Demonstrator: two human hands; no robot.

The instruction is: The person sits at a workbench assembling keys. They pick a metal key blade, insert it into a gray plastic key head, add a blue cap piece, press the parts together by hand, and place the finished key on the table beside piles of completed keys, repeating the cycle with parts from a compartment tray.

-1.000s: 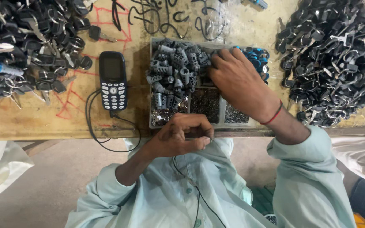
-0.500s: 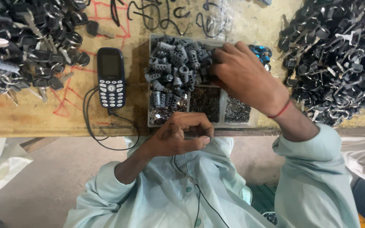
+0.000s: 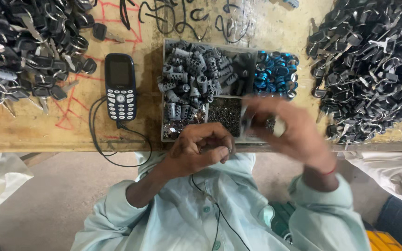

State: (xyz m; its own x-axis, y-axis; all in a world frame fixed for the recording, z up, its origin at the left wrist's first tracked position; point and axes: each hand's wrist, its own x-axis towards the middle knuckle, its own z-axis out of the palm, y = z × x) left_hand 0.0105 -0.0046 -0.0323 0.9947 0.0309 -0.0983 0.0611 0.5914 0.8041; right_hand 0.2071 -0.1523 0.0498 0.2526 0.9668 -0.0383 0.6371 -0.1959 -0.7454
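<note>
Left hand [image 3: 198,151]: curled at the near edge of the worn yellow wooden surface [image 3: 47,125], fingers bent inward with the tips pressed together; whatever small part sits in the grip is hidden by the fingers.
Right hand [image 3: 287,132]: blurred, over the near right corner of the divided grey sorting tray [image 3: 164,93]; a small pale piece [image 3: 279,126] shows between its fingers, but the blur is too strong to say whether the grip is pinching it.
Tray contents: grey ribbed metal lock cylinders [image 3: 196,76] heaped in the large left compartment; shiny blue metal rings [image 3: 275,74] in the far right compartment; tiny dark pins or springs [image 3: 224,111] in the near middle compartment.
Left of tray: a dark blue push-button mobile phone [image 3: 120,87] lying flat, face up, with a black cable [image 3: 101,148] running from its near end and looping over the edge.
Far left: a heap of black-headed keys on rings [image 3: 24,46].
Far right: a second, bigger heap of black-headed keys [image 3: 373,65], well apart from the tray.
Behind tray: loose black bent wire pieces [image 3: 182,18] on red scribbled marks.
Clothing: pale mint buttoned shirt [image 3: 219,214]; a red thread band [image 3: 329,172] on the right wrist.
</note>
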